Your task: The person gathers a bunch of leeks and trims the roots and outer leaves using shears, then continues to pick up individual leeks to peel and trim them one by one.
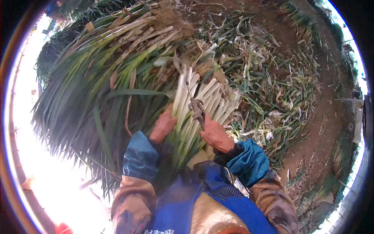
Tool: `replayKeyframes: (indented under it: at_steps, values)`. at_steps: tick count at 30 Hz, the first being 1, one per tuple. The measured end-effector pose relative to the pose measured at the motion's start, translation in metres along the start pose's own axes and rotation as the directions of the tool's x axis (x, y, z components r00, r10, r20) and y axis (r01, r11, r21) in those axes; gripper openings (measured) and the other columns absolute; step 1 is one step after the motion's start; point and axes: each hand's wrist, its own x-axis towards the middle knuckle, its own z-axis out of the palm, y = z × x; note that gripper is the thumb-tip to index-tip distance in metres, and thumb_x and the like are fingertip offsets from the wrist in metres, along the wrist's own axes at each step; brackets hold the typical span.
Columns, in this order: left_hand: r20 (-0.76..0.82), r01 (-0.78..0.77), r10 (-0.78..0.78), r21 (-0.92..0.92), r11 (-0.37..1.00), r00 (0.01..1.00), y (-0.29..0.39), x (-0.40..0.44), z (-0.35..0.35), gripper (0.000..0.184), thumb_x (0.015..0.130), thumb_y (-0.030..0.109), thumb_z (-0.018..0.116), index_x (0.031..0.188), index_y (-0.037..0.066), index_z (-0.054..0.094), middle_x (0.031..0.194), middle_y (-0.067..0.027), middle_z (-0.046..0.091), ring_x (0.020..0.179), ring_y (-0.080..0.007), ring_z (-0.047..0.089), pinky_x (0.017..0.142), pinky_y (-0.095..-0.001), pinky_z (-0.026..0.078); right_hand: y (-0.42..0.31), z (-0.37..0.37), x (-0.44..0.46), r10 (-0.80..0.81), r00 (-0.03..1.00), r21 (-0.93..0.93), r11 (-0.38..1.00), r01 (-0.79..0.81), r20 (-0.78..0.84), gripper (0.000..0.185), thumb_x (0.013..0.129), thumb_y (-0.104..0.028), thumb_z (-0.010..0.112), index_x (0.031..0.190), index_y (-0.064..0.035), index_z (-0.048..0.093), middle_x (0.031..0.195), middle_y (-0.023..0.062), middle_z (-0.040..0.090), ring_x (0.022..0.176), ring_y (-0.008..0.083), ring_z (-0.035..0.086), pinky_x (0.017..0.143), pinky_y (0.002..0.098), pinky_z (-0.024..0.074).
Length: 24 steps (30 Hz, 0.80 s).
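Observation:
Closed round a long green onion (pixel 181 91) with a white stalk, my left hand (pixel 164 124) is at the middle; the stalk's root end is blurred. My right hand (pixel 218 134) grips a dark metal tool (pixel 197 108) with a thin pointed tip, which lies over the white stalks. Beneath and between both hands is a bunch of peeled green onions (pixel 210 95), white ends pointing up and to the right. Left of my left hand spreads a large pile of unpeeled green onions (pixel 85 74) with brown roots and long green leaves.
Peeled leaves and scraps (pixel 269 82) cover the ground to the right. Farther right is bare brown soil (pixel 311 144). Bright light washes out the lower left. My sleeves and a blue apron fill the bottom.

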Motion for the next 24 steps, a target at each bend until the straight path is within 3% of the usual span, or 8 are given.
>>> replayKeyframes:
  at_steps: [2,5,11,14,17,18,20,24]
  values:
    - [-0.030,-0.028,0.031,0.110,0.994,0.999,0.001,-0.001,0.018,0.062,0.079,0.007,0.050,0.137,0.009,0.029,0.111,-0.0179,0.054,0.085,-0.0246,0.059,0.080,-0.0347,0.047,0.006,-0.005,0.003,0.020,0.999,0.009,1.000,-0.020,-0.034,0.048,0.077,-0.019,0.054,0.111,0.0059,0.031,0.078,0.0302,0.058,0.076,0.0488,0.056,0.068,0.0533,0.0435]
    - [-0.125,-0.161,0.175,0.114,0.980,0.977,-0.024,-0.009,0.029,0.059,0.073,0.012,0.048,0.129,0.001,0.034,0.104,-0.0311,0.054,0.095,-0.0430,0.055,0.085,-0.0446,0.041,0.005,0.006,0.004,0.050,0.998,0.040,0.998,-0.049,-0.033,0.045,0.076,-0.018,0.059,0.104,0.0041,0.032,0.073,0.0290,0.054,0.075,0.0477,0.055,0.066,0.0518,0.0428]
    - [-0.036,-0.069,0.073,0.101,0.992,0.997,-0.003,-0.013,0.017,0.062,0.073,0.013,0.049,0.131,-0.001,0.033,0.104,-0.0312,0.054,0.096,-0.0423,0.055,0.084,-0.0437,0.042,0.018,0.008,0.053,0.143,0.988,-0.026,0.989,-0.145,-0.065,0.046,0.076,-0.020,0.060,0.105,0.0047,0.033,0.078,0.0293,0.057,0.079,0.0470,0.056,0.069,0.0510,0.0441]
    - [-0.031,-0.056,0.058,0.069,0.996,0.998,-0.004,-0.010,0.016,0.063,0.072,0.014,0.050,0.131,0.000,0.033,0.102,-0.0301,0.055,0.094,-0.0418,0.056,0.082,-0.0431,0.044,0.020,0.004,0.058,0.094,0.991,-0.086,0.991,-0.103,-0.099,0.039,0.077,-0.016,0.053,0.103,0.0057,0.035,0.076,0.0282,0.059,0.074,0.0457,0.058,0.067,0.0520,0.0459]
    - [-0.151,-0.218,0.219,0.021,0.976,0.964,-0.010,-0.011,0.016,0.060,0.074,0.006,0.048,0.134,0.008,0.035,0.092,-0.0160,0.059,0.071,-0.0223,0.058,0.067,-0.0351,0.048,0.014,0.001,0.031,-0.027,0.997,-0.012,1.000,0.026,-0.079,0.041,0.078,-0.018,0.053,0.105,0.0051,0.033,0.075,0.0279,0.058,0.073,0.0456,0.059,0.067,0.0520,0.0459]
    - [-0.130,-0.177,0.176,0.005,0.984,0.976,-0.006,-0.011,0.015,0.061,0.075,0.006,0.048,0.134,0.008,0.035,0.092,-0.0157,0.059,0.072,-0.0222,0.058,0.068,-0.0352,0.048,0.009,0.001,0.013,-0.079,0.994,0.031,0.996,0.082,-0.071,0.042,0.078,-0.019,0.053,0.106,0.0049,0.033,0.075,0.0277,0.058,0.073,0.0455,0.059,0.066,0.0521,0.0458]
    - [-0.092,-0.105,0.102,-0.026,0.994,0.991,0.010,-0.008,0.009,0.061,0.075,0.007,0.049,0.134,0.008,0.035,0.092,-0.0150,0.059,0.072,-0.0221,0.058,0.069,-0.0353,0.048,-0.008,-0.005,-0.018,0.023,1.000,0.050,0.998,-0.023,-0.004,0.049,0.078,-0.022,0.058,0.109,0.0060,0.032,0.077,0.0303,0.056,0.077,0.0472,0.056,0.067,0.0512,0.0439]
    - [-0.055,-0.066,0.085,0.277,0.958,0.995,-0.005,-0.003,0.021,0.060,0.076,0.009,0.050,0.133,0.005,0.033,0.091,-0.0225,0.059,0.077,-0.0328,0.059,0.071,-0.0417,0.047,-0.008,0.004,-0.037,0.031,0.999,0.024,0.999,-0.032,0.031,0.051,0.079,-0.023,0.058,0.110,0.0053,0.030,0.076,0.0310,0.054,0.077,0.0478,0.054,0.068,0.0517,0.0422]
